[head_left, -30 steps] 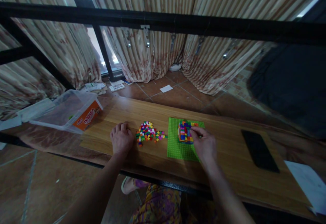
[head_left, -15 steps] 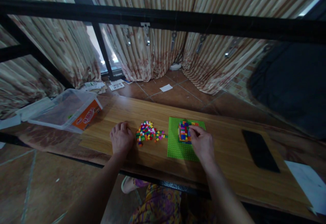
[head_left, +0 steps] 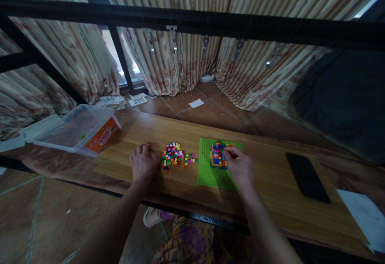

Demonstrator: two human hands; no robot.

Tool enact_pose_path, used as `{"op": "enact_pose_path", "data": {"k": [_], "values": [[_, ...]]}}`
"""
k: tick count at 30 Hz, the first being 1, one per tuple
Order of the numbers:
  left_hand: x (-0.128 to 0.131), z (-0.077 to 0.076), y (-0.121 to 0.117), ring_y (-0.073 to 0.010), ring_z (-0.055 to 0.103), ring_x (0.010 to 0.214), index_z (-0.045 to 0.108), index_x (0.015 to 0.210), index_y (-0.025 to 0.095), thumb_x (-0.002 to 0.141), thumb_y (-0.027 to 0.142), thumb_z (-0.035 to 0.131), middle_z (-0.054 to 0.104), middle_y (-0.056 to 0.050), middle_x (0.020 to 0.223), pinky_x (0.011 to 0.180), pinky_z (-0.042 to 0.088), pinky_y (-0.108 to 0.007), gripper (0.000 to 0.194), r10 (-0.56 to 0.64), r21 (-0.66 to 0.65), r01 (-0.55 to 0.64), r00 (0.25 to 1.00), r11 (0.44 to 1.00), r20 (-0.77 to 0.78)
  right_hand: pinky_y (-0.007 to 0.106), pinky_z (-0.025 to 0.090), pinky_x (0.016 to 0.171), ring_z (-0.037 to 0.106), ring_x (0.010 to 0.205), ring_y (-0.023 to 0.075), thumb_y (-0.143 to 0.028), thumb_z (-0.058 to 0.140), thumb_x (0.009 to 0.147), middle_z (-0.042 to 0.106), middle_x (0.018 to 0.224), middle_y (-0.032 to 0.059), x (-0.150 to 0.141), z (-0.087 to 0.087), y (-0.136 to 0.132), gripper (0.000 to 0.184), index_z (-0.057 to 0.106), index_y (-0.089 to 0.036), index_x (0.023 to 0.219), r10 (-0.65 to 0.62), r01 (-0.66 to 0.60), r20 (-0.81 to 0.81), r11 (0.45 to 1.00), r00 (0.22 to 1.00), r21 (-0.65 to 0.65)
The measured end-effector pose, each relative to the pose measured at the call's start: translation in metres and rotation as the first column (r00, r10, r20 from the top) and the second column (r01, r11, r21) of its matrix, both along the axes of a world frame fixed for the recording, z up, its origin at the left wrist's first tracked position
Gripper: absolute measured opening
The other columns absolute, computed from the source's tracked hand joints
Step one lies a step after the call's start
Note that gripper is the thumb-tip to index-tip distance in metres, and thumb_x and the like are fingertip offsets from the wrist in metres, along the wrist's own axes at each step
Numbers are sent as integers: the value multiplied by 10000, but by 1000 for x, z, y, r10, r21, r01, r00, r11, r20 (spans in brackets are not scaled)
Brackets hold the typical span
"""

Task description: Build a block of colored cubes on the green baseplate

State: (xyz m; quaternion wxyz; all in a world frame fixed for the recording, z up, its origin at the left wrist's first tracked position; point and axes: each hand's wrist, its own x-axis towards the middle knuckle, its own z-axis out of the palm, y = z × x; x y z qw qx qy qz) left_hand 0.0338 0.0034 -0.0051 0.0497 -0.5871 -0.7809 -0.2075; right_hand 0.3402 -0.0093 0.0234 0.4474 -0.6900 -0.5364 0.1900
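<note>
Resting on the wooden board, my left hand (head_left: pixel 143 163) lies palm down with its fingers loosely bent, holding nothing visible. Just to its right is a loose pile of small coloured building bricks (head_left: pixel 173 154). A green studded baseplate (head_left: pixel 206 178) carries a low block of multicoloured bricks (head_left: pixel 217 156) built up in rows. My right hand (head_left: pixel 240 168) is over the right part of that block, thumb and forefinger pinched together at its top. Whatever sits between those fingertips is too small and covered to make out. The hand also hides the baseplate's right edge.
A clear plastic box (head_left: pixel 75 136) with an orange label stands at the board's left end. On the right lie a black phone-like slab (head_left: pixel 308 178) and a white sheet (head_left: pixel 362 216). A black metal bar (head_left: pixel 192 19) crosses ahead, before striped curtains (head_left: pixel 186 63).
My right hand has shifted very slightly to the right, still pinched at the brick block. The left hand and the loose bricks stay where they were.
</note>
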Motion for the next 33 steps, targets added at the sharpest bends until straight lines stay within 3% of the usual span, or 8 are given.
{"op": "enact_pose_path", "data": {"k": [33], "values": [[1,1,-1,-278,509,1051,608,1115,182,875,237,406,608,-112,1144,918,381,-415,318,-5,-1,5,1000,1000,2,306,466,641,634,669,191,-439,578,753,725,754,55,0,-2,12,284,718,-195,787,-11,11,1,1000,1000,-21]]}}
